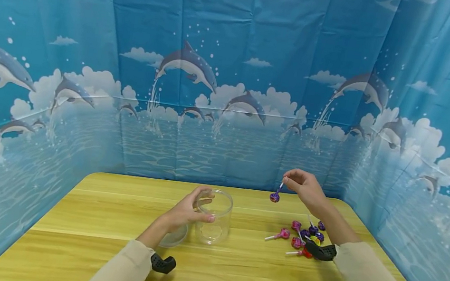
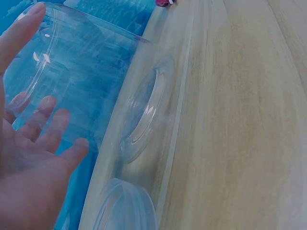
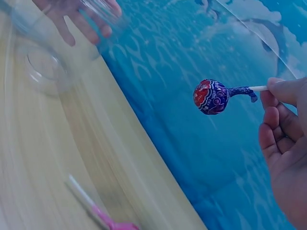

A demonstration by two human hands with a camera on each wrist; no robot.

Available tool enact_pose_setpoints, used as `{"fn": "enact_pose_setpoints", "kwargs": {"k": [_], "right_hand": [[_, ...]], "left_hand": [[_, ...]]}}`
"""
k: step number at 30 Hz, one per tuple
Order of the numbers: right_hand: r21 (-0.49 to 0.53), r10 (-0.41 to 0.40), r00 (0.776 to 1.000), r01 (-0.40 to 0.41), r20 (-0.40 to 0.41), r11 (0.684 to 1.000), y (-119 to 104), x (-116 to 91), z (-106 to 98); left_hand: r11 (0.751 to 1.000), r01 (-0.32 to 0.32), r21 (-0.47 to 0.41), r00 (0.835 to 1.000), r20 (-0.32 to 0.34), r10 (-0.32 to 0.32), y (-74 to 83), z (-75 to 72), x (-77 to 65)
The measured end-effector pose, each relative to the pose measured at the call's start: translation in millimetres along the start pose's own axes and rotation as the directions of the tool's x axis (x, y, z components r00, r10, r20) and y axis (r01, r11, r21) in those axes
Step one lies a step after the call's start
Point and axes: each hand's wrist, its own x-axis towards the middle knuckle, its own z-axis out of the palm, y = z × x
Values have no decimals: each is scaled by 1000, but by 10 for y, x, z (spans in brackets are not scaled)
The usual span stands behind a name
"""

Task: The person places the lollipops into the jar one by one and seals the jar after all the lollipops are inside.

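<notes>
A clear, lidless plastic jar [image 1: 214,228] stands upright on the table. My left hand [image 1: 182,210] holds it by the upper part, thumb on the near side and fingers round the far side. In the left wrist view the jar [image 2: 96,62] shows nothing inside. Right of the jar and above the tabletop, my right hand [image 1: 308,190] pinches a purple-wrapped lollipop [image 1: 274,197] by its white stick. The lollipop's round head [image 3: 211,97] hangs away from the fingertips. A round clear lid [image 1: 174,236] lies beside the jar, partly behind the left wrist.
A loose pile of wrapped lollipops [image 1: 296,242], pink, purple, red and yellow, lies under the right forearm, which hides part of it. One pink lollipop [image 1: 283,233] lies at its left edge. The wooden table [image 1: 231,280] meets a dolphin-print curtain [image 1: 214,153] at the back and sides.
</notes>
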Motion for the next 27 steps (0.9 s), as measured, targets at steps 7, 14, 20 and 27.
{"fn": "enact_pose_setpoints", "kwargs": {"k": [7,14,20,27], "right_hand": [[54,-17,999,15,34,998,-99,148,205],[65,-35,999,32,39,997,-190,236,384],[74,-59,996,55,60,996,-253,317,512],[86,-87,992,80,89,993,-325,394,677]], "left_hand": [[1000,1,0,1000,1,-1,5,-11,-12],[1000,11,-12,1000,13,-10,9,-3,-21],[1000,9,2,1000,8,-9,12,1,-27],[1000,11,-9,1000,16,-11,-16,-6,-14]]}}
